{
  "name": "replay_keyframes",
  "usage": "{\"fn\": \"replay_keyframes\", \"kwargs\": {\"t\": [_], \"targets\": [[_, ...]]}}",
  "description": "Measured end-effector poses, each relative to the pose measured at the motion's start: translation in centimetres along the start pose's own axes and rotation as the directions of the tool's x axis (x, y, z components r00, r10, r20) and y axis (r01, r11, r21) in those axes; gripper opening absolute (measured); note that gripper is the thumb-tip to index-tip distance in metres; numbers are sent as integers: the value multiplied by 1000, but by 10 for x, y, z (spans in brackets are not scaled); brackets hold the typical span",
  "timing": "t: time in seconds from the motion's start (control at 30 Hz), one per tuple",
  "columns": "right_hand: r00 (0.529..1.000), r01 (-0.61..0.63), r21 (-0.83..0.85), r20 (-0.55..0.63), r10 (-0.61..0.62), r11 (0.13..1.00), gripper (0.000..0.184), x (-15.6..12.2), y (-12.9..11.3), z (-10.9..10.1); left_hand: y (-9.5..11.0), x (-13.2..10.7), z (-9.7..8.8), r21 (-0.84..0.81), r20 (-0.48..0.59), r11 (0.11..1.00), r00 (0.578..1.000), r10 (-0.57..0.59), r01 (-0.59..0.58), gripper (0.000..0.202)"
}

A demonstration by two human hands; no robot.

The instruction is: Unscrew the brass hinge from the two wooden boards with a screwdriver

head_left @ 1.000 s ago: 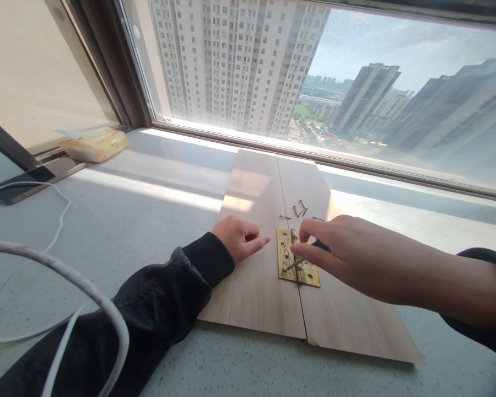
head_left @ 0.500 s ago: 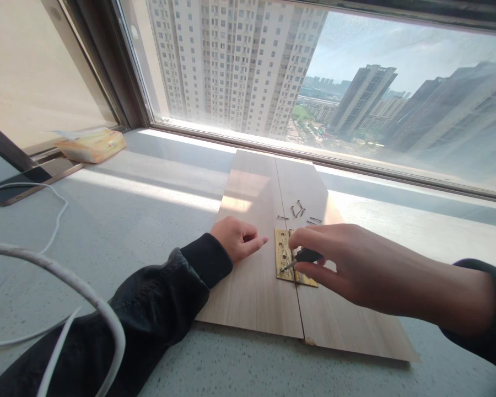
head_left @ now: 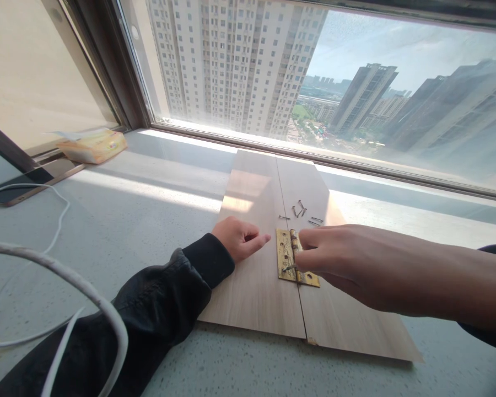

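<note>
A brass hinge [head_left: 282, 251] lies unfolded across the seam between two pale wooden boards [head_left: 248, 300]. My right hand [head_left: 334, 259] is closed round a screwdriver [head_left: 291, 267], hiding its handle and part of the hinge's right leaf. The screwdriver's thin shaft slants down to the lowest hole of the left leaf; whether a screw sits under the tip is too small to tell. On the left board rests my left hand [head_left: 242, 240], its fingers curled and thumb pointing at the hinge, with nothing visible in it. Several screws [head_left: 301, 212] are scattered just beyond the hinge.
The boards lie on a speckled white sill [head_left: 165, 220] below a large window [head_left: 248, 71]. A tissue pack [head_left: 93, 146] and a dark phone-like slab [head_left: 14, 190] stand at the back left. White cables [head_left: 86, 289] loop over the left foreground.
My right hand has turned over, from spread fingers showing the dark screwdriver handle to a closed grip covering it. The tip stays at the same hole. My left hand holds its place.
</note>
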State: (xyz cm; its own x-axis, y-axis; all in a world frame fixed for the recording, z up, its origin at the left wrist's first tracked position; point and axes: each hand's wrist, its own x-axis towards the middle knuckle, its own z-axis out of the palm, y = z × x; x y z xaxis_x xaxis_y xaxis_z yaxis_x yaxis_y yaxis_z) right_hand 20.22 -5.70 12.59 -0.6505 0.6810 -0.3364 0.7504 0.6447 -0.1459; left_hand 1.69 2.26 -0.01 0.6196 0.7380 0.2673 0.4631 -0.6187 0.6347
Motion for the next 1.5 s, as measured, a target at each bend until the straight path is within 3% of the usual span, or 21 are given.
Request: {"fn": "replay_keyframes", "kwargs": {"t": [0.1, 0.17, 0.23, 0.3, 0.4, 0.53, 0.67, 0.73, 0.8, 0.87, 0.93, 1.1, 1.23, 1.33, 1.37, 1.43, 1.5], "targets": [[999, -17, -14, -29, 16, 1000, 14, -3, 0, 2, 0, 0, 0, 5, 2, 1000, 1000, -6, 6, 47], [979, -169, -18, -119, 166, 985, 16, -1, -3, 6, -1, -1, 1, 3, 2, 1000, 1000, -7, 7, 46], [924, -347, -49, -188, 332, 937, 29, 2, -6, 10, -1, -1, 1, -3, -1, 1000, 1000, -4, 4, 46], [889, -439, -104, -193, 415, 893, 37, 5, -7, 13, -1, -1, 2, -8, -2, 1000, 1000, 2, -2, 46], [931, -354, -148, -153, 332, 923, 31, 6, -6, 14, -2, -1, 2, -5, -2, 1000, 1000, 8, -8, 46], [994, -83, -273, -94, 59, 958, 16, 0, -5, 9, -2, 0, 1, 4, -5, 1000, 1000, 11, -11, 46], [988, 130, -414, -17, -150, 901, 16, -4, -7, 4, -1, 0, 1, 1, 3, 1000, 1000, 12, -12, 46], [995, 38, -322, -77, -67, 946, 11, -4, -11, 6, -1, 0, 1, 4, -1, 1000, 1000, 8, -8, 46], [978, -161, -207, -162, 128, 965, 10, -1, -15, 11, -1, 0, 1, 6, -5, 1000, 1000, 7, -7, 45], [925, -346, -194, -232, 300, 918, 23, 2, -18, 16, 0, 0, 1, 10, -6, 1000, 1000, 10, -10, 45], [893, -424, -221, -262, 365, 879, 31, 5, -20, 18, 0, -1, 1, 14, -9, 1000, 1000, 12, -12, 45], [939, -324, -63, -148, 312, 944, 18, 8, -16, 8, 0, 0, 1, 6, -13, 1000, 1000, 14, -14, 44], [995, -90, -49, -49, 88, 995, 15, 4, -8, -5, 0, 0, 0, 13, 2, 1000, 1000, 4, -4, 45], [998, 55, -108, -16, -57, 993, 16, 0, -5, -5, 0, 0, 0, 11, 7, 1000, 1000, 5, -5, 45], [998, 44, -130, -38, -50, 991, 13, 0, -5, -3, 0, 0, 0, 9, 5, 1000, 1000, 7, -7, 45], [987, -94, -177, -146, 68, 980, 11, 0, -7, 4, 0, 0, 0, 8, 0, 1000, 1000, 7, -7, 45], [936, -287, -227, -274, 222, 931, 27, 2, -10, 11, 0, -1, 1, 11, -2, 1000, 1000, 6, -6, 45]]}}
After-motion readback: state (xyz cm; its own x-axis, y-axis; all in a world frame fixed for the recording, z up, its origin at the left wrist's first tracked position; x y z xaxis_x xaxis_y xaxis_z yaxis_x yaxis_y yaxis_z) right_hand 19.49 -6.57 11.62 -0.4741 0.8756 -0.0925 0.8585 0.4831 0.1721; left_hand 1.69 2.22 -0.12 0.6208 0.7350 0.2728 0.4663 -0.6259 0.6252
